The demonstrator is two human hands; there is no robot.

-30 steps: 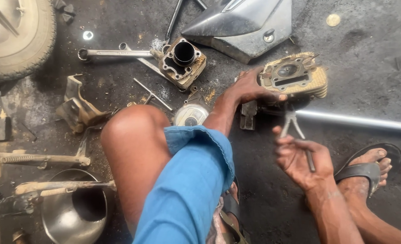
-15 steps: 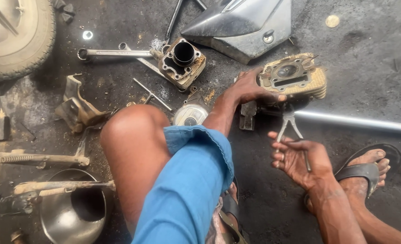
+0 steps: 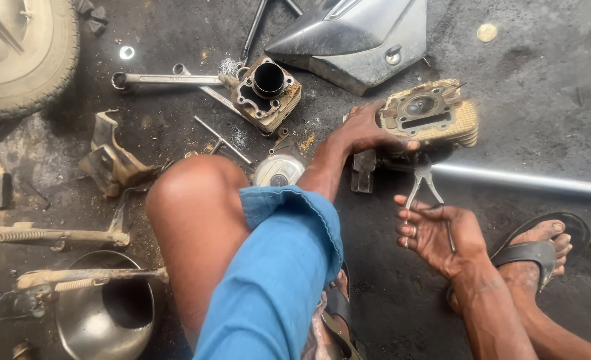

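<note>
Two hands working on a cylinder head (image 3: 432,113) — the person is squatting on the oily floor (image 3: 542,73).

The left hand (image 3: 365,130) is gripping the head's near edge, fingers curled tight under it; just below that grip, the right hand (image 3: 435,233) is holding pliers (image 3: 423,183), handles spread — tips pointing up under the head. Well left of the grip, a cylinder block (image 3: 267,92) is lying.

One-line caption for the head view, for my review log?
Left hand steadies a grimy cylinder head on the floor while the right hand holds pliers to it.
</note>
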